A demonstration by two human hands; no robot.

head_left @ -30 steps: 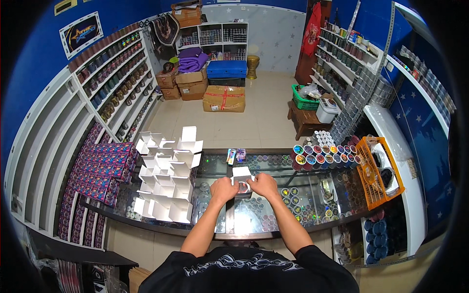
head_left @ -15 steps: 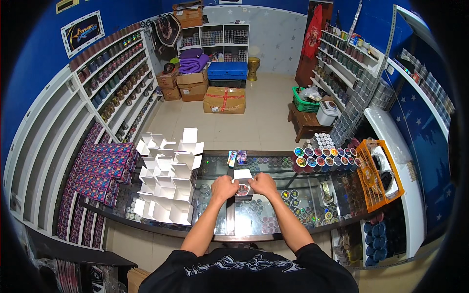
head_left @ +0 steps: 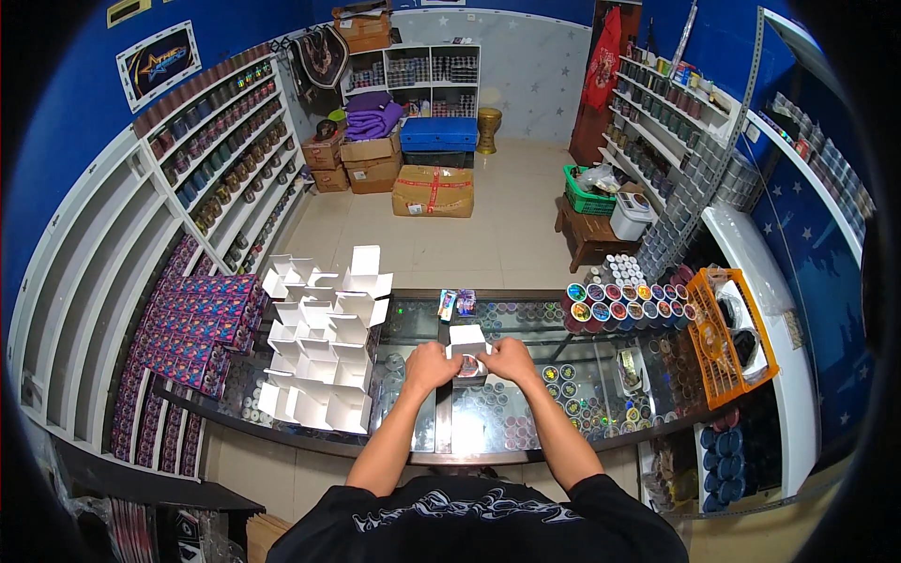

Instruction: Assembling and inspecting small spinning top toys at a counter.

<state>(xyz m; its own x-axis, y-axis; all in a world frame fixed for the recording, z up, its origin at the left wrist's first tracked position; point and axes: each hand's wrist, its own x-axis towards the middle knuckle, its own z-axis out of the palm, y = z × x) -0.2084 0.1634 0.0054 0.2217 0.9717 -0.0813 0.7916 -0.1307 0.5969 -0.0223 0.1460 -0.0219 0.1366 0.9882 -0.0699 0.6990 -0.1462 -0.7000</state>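
Observation:
On the glass display counter, both hands meet at a small white cardboard box with a raised flap. My left hand grips its left edge with curled fingers. At the right edge my right hand pinches in the same way. Between the hands, a round-topped container shows just below the flap; the fingers hide part of it and of the box's sides. Beyond the box stand a small purple printed box and a slim light-coloured pack.
Open white boxes stand in rows to the left, beside stacked purple patterned boxes. Several round-lidded containers are grouped on the right, next to an orange plastic basket. A taped carton sits on the floor beyond.
The white flap has tipped slightly and shows more of its surface between my hands. My fingers have shifted a little around the box edges.

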